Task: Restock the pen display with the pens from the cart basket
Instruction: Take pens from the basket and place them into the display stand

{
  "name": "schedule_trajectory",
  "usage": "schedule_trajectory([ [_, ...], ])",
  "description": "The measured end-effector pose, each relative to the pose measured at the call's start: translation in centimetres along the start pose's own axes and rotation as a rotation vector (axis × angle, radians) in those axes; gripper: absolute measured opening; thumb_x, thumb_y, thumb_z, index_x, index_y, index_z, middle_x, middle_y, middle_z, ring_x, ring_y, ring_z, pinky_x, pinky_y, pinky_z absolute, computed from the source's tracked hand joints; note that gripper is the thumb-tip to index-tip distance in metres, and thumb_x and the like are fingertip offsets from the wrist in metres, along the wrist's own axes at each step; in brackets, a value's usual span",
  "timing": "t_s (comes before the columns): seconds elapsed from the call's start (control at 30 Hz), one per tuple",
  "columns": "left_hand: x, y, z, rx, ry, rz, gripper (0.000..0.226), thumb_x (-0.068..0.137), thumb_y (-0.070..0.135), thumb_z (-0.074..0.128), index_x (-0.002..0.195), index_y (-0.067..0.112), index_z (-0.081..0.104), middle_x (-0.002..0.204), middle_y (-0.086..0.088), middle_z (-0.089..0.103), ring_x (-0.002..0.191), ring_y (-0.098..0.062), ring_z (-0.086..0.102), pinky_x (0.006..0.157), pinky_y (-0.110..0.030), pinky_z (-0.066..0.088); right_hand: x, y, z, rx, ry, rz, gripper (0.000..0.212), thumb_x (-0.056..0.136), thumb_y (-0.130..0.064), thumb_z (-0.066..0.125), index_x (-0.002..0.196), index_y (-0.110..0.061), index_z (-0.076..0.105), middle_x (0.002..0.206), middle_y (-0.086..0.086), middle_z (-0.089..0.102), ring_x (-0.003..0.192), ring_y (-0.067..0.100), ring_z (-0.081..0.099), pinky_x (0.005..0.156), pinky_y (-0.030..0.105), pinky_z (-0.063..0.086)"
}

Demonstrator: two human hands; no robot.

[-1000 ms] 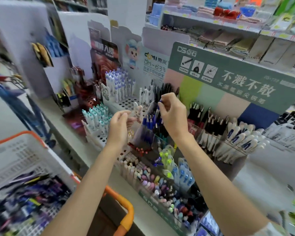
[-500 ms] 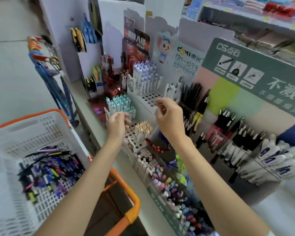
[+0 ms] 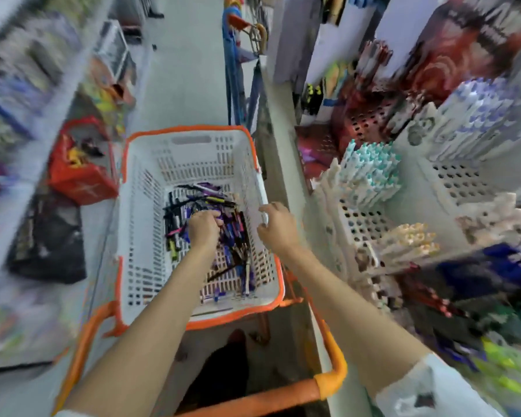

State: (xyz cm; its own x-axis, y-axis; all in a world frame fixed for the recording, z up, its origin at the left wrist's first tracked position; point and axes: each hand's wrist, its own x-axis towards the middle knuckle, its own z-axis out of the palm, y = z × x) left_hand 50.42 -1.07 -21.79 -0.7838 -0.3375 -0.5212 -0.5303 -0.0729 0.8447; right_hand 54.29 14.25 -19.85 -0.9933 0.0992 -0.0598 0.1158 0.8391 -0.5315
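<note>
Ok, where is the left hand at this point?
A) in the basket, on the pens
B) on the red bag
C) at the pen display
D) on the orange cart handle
A: the left hand is down inside the white basket, fingers curled into the pens; the right hand is by the basket's right rim.

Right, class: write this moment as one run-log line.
stage: fetch | left hand: grips pens in basket | right hand: open by basket rim | display: untouched
</note>
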Motion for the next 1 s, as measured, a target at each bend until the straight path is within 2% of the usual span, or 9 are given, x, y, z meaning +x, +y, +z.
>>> schedule_trajectory([
  [0.23,8.7,-5.0,-1.9,0.280,0.084,-0.127,0.032,0.102,0.009,0.041,0.076,0.008,0.059,0.073,-0.009,0.055,0.052,-0.016,0.041,0.049,-0.029,0.033,1.5,3.0,6.4,-0.225,-0.056,-0.069,0.059,0.095,-0.004,0.046,0.152,-0.010,0.032,0.165,0.009,0.013,0.152,0.022,0.005,0.120,0.043,0.023],
  [0.37,12.1,-7.5,-3.0,0.528,0.139,-0.100,0.027,0.100,0.006,0.038,0.107,-0.007,0.061,0.094,-0.015,0.061,0.061,-0.018,0.052,0.049,-0.032,0.039,1.0,3.6,7.1,-0.297,-0.015,-0.106,0.039,0.080,0.006,0.065,0.117,-0.005,0.063,0.162,0.013,0.023,0.152,0.027,0.012,0.102,0.044,0.049],
  [0.43,14.0,-8.4,-2.9,0.656,0.161,-0.064,0.034,0.101,0.013,0.044,0.130,-0.003,0.052,0.126,-0.019,0.058,0.096,-0.028,0.062,0.073,-0.039,0.055,0.9,3.3,7.0,-0.349,-0.050,-0.096,0.028,0.075,0.006,0.070,0.100,-0.004,0.066,0.161,0.017,0.024,0.151,0.033,0.015,0.094,0.044,0.054],
  [0.5,15.9,-9.5,-2.8,0.929,0.140,0.015,0.050,0.101,0.017,0.048,0.146,0.001,0.035,0.149,-0.021,0.040,0.132,-0.036,0.044,0.106,-0.047,0.044,0.9,3.4,7.0,-0.377,-0.058,-0.110,0.024,0.074,0.006,0.071,0.095,-0.003,0.066,0.161,0.018,0.024,0.150,0.035,0.016,0.092,0.044,0.056],
  [0.57,17.2,-10.3,-3.0,1.210,0.078,0.139,0.055,0.098,0.015,0.053,0.147,0.003,0.032,0.149,-0.021,0.037,0.138,-0.038,0.035,0.114,-0.048,0.034,0.9,3.6,7.1,-0.380,-0.049,-0.126,0.025,0.072,0.007,0.072,0.095,-0.002,0.068,0.159,0.020,0.028,0.149,0.037,0.020,0.088,0.045,0.057],
  [0.73,19.0,-10.6,-3.4,1.584,-0.091,0.283,0.041,0.093,0.017,0.060,0.130,0.007,0.043,0.124,-0.018,0.055,0.111,-0.034,0.055,0.088,-0.044,0.048,0.9,3.4,7.0,-0.372,-0.022,-0.134,0.022,0.070,0.007,0.073,0.088,-0.005,0.069,0.156,0.021,0.033,0.147,0.037,0.024,0.083,0.040,0.057],
  [0.87,19.3,-11.4,-4.0,1.225,-0.108,0.086,0.037,0.100,0.023,0.051,0.127,-0.001,0.043,0.088,-0.012,0.059,0.070,-0.025,0.057,0.057,-0.037,0.042,0.8,3.3,6.8,-0.366,-0.018,-0.126,0.026,0.071,0.005,0.076,0.094,-0.005,0.070,0.155,0.021,0.035,0.147,0.038,0.026,0.086,0.043,0.057],
  [0.93,18.9,-11.4,-4.6,1.102,-0.012,0.013,0.043,0.099,0.032,0.055,0.125,-0.001,0.045,0.095,-0.015,0.061,0.074,-0.025,0.059,0.060,-0.039,0.047,0.8,3.2,6.7,-0.348,-0.013,-0.128,0.024,0.070,0.006,0.077,0.091,-0.005,0.070,0.155,0.021,0.036,0.146,0.038,0.027,0.085,0.043,0.057],
  [1.0,18.8,-11.3,-4.7,1.162,0.095,0.066,0.059,0.096,0.044,0.054,0.134,0.000,0.040,0.122,-0.020,0.056,0.104,-0.033,0.059,0.082,-0.047,0.053,0.7,3.1,6.6,-0.342,-0.018,-0.120,0.021,0.071,0.004,0.076,0.087,-0.007,0.070,0.155,0.020,0.035,0.147,0.037,0.025,0.084,0.042,0.058],
])
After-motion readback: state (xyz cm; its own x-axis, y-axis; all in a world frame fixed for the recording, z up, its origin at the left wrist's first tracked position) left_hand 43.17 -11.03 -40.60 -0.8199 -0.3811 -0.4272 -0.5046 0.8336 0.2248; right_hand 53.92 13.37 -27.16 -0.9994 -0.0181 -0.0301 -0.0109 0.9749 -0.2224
